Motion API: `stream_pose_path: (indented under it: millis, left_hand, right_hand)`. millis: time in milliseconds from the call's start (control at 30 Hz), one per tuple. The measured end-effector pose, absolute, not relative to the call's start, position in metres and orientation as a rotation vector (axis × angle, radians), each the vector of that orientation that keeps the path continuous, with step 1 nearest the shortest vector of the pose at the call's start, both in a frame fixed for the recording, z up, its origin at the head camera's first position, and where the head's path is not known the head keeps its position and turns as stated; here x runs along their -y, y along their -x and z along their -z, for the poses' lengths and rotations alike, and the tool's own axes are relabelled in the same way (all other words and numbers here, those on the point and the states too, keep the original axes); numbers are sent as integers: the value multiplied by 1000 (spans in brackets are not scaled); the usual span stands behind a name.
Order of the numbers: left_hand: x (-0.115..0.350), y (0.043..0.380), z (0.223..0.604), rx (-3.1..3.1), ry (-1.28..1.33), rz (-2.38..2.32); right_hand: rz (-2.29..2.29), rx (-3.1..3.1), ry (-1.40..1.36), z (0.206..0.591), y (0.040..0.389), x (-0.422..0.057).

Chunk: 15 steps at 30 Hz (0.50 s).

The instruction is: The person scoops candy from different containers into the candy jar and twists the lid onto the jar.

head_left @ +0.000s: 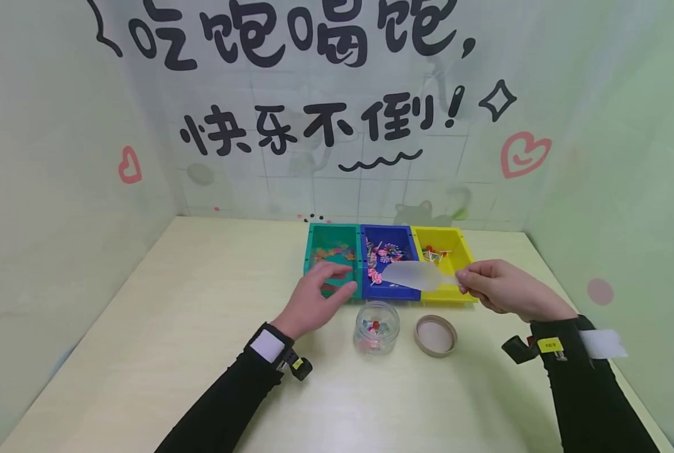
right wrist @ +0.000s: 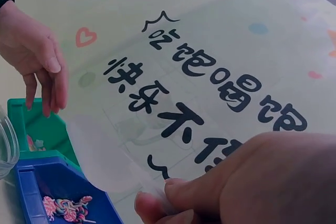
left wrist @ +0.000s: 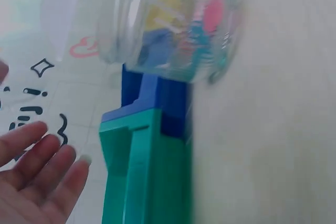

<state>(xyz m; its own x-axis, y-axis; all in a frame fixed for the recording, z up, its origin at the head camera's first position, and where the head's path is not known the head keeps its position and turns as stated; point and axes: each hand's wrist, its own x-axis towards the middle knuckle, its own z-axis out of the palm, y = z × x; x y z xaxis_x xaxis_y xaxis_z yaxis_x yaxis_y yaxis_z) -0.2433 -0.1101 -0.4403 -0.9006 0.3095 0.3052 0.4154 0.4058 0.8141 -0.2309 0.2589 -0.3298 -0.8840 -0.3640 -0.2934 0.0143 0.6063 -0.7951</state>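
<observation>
Over the head feed, I watch the right hand (head_left: pixel 507 291) pinch a translucent scoop (head_left: pixel 410 275) at one o'clock from the clear jar (head_left: pixel 376 336), while the empty left hand (head_left: pixel 310 306), fingers loosely parted, hovers toward ten.

Pale wood-toned table (head_left: pixel 144 352). Back wall (head_left: pixel 292 195) whitish, bold black Chinese lettering (head_left: pixel 328 126) across it; pink heart outlines (head_left: pixel 522 160) to either side. Side walls (head_left: pixel 625 189) pale, green-tinged; pinkish dot (head_left: pixel 600 291) low on right one. Light soft, shadows faint.
</observation>
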Motion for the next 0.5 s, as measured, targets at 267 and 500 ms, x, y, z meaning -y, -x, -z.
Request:
stream_pose_path:
  millis: [267, 500]
  left_hand:
    - [134, 253, 430, 2385, 472, 1526]
    - [147, 259, 431, 2396, 374, 1519]
  right_hand:
    - [1229, -2437, 304, 321, 234, -247]
    - [1279, -2445, 268, 317, 239, -237]
